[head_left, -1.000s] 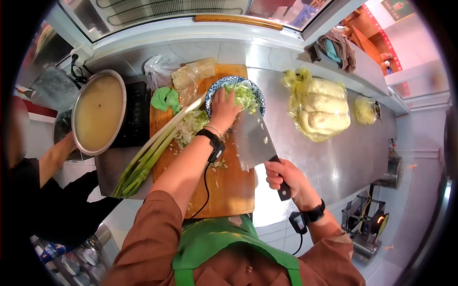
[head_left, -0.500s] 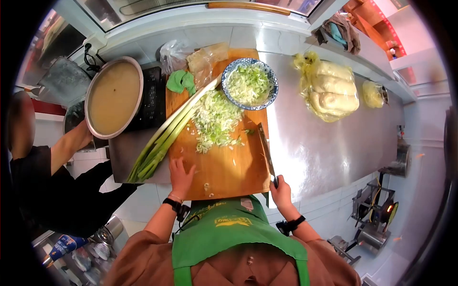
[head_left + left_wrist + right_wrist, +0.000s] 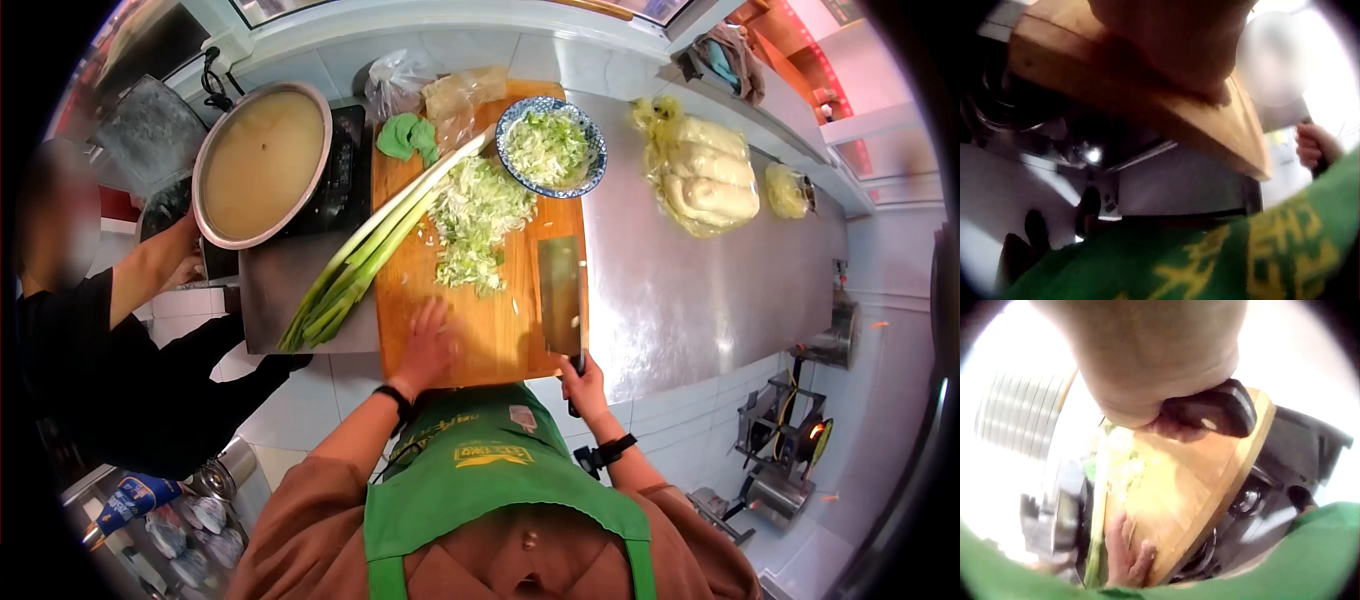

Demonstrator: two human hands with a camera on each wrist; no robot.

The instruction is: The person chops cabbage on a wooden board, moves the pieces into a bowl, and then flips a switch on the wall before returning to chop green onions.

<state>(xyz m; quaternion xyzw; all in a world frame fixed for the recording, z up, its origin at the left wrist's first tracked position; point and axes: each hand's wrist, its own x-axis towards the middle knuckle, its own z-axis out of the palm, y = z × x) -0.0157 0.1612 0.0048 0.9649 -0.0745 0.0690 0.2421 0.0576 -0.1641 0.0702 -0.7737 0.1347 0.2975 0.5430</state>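
A wooden cutting board [image 3: 490, 330] lies on the steel counter with a heap of chopped green vegetable [image 3: 478, 215] at its far half. My left hand [image 3: 428, 345] rests flat on the board near its front edge, fingers straight, holding nothing. My right hand [image 3: 585, 385] grips the black handle [image 3: 1210, 412] of a cleaver [image 3: 560, 295], whose blade lies flat along the board's right side. A blue patterned bowl [image 3: 552, 147] of chopped greens stands at the board's far right corner. The right wrist view shows the left hand [image 3: 1125, 550] at the board [image 3: 1191, 481] edge.
Long green onions [image 3: 375, 245] lie slantwise over the board's left edge. A wide pot of broth [image 3: 262, 160] sits on a black cooker at left, with another person's hand [image 3: 180, 250] by it. A green cloth [image 3: 405, 135], plastic bags and a bagged pale lump [image 3: 705, 180] lie further back.
My left hand came back from the bowl to the board's near edge. The cleaver, raised a second ago, now lies flat on the board's right side.
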